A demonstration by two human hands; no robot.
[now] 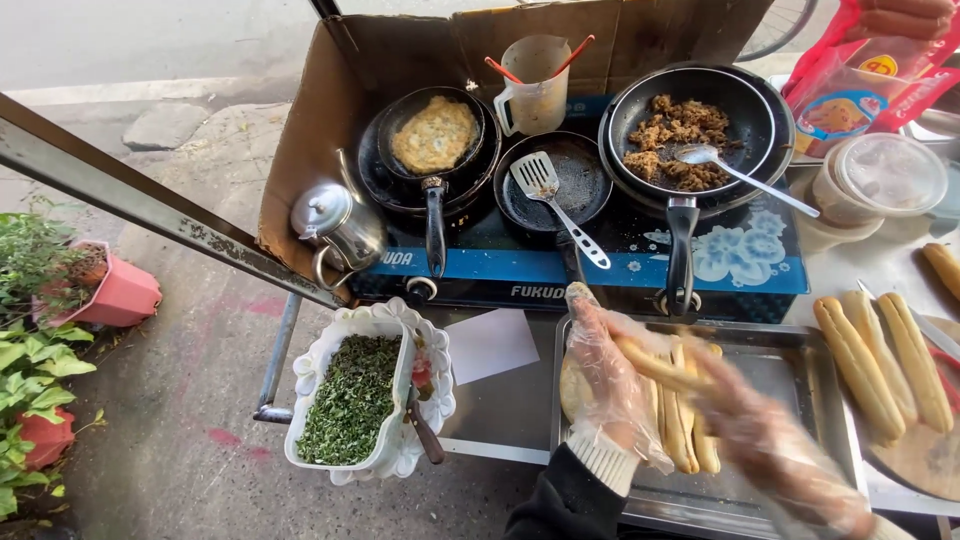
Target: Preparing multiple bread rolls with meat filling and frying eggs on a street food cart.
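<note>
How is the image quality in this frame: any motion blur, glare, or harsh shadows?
Head view: soft, even daylight, no harsh shadows; the right hand in a clear plastic glove is smeared by motion blur; the left gloved hand is slightly soft; the black frying pans are sharp.

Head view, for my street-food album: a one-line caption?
Gloved left hand and right hand split a baguette over a metal tray beside the stove.
</note>
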